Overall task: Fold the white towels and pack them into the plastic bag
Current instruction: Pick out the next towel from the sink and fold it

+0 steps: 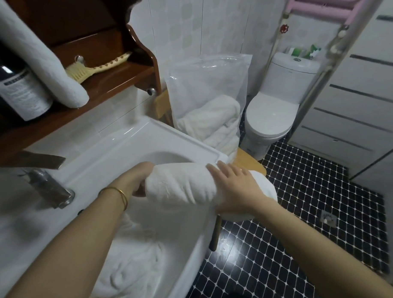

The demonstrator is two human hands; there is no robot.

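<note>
I hold a rolled white towel [183,184] above the right rim of the white sink [115,143]. My left hand [136,180] grips its left end, fingers hidden under the cloth. My right hand [234,188] lies over the roll's right part with fingers stretched across the top. A clear plastic bag [206,82] stands upright on a wooden stool [248,164] beyond the sink, with folded white towels [212,122] in its bottom. More crumpled white towel [131,264] lies in the sink basin below my arms.
A dark wooden shelf [97,83] at upper left carries a rolled white towel [38,56], a brush [96,67] and a dark bottle [17,89]. A chrome tap [49,186] sits left of the basin. A toilet [275,107] stands behind the stool on black mosaic floor [300,219].
</note>
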